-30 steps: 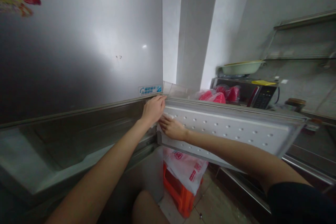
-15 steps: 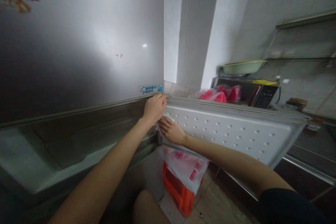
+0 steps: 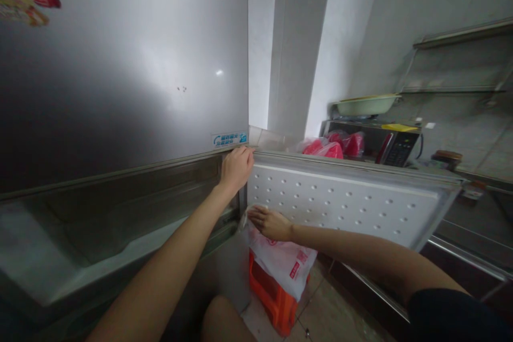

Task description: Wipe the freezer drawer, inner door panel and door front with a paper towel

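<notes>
My left hand [image 3: 237,166] is curled over the hinge-side top corner of the open lower fridge door [image 3: 360,206], just under the closed upper door [image 3: 120,64]. My right hand [image 3: 272,223] lies against the lower hinge-side part of the dimpled inner panel. Pale, thin material that looks like a wiping cloth [image 3: 249,210] shows at its fingertips, mostly covered by the hand. Just below that hand, a white plastic bag [image 3: 294,264] with red print lies over an orange stool [image 3: 276,304].
Left of the hinge, the lower compartment [image 3: 132,219] stands open with a clear drawer front. Beyond the door are pink items in plastic [image 3: 328,148], a microwave [image 3: 398,147] and a pale green basin [image 3: 366,103]. A wall shelf [image 3: 460,37] hangs at right.
My right hand has slid down the inner panel with the pale cloth, to just above the plastic bag. My left hand keeps its place at the door's corner.
</notes>
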Tool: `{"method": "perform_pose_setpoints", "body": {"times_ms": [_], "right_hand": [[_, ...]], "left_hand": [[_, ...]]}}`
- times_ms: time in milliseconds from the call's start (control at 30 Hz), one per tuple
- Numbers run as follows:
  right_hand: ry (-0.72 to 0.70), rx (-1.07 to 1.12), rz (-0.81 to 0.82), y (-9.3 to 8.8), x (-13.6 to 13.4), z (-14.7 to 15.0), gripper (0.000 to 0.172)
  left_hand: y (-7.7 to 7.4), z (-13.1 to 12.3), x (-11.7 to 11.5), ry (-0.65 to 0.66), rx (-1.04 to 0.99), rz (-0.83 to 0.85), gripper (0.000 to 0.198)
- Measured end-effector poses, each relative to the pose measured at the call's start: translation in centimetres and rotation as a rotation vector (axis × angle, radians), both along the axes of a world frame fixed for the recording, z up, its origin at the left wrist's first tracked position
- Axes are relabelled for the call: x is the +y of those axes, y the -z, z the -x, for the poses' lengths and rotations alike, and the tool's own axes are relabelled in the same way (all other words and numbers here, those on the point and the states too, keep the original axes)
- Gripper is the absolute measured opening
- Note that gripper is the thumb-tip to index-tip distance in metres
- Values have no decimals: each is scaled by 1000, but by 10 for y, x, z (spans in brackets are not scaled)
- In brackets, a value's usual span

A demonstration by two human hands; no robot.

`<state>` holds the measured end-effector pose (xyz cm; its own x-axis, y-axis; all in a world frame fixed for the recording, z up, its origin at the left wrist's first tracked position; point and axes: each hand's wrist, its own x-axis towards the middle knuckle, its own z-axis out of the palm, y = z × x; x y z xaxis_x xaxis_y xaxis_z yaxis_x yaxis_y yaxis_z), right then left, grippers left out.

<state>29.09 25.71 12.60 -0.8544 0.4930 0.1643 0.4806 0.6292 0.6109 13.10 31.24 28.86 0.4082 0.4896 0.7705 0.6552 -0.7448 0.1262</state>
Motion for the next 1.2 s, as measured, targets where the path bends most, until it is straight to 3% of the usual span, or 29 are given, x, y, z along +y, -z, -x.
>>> {"method": "perform_pose_setpoints", "body": {"times_ms": [233, 367, 533, 667, 833, 1000, 1100, 1200], "right_hand": [[91, 153, -175, -99, 0, -5, 32], [154, 254, -270, -125, 3, 4, 32], [211, 336, -290, -123, 0, 8, 31], [240, 403, -274, -118, -21, -11, 37], [358, 506, -343, -104, -74, -66, 45], [557, 660, -588, -76, -124, -147, 52], [618, 794, -749, -67, -139, -188, 54], [621, 898, -837, -66, -142, -203, 56]], "left_hand": [[1, -2, 0, -10, -15, -9, 33], [-1, -2, 1, -33, 4, -8, 35], [-1, -2, 1, -34, 7, -22, 36], [0, -4, 1, -38, -11, -34, 37], [4, -5, 3, -19, -29, -41, 35], [7, -8, 9, -6, -41, -74, 35], [7, -9, 10, -18, -21, -103, 35], [7, -11, 10, -35, -12, -131, 34]]}}
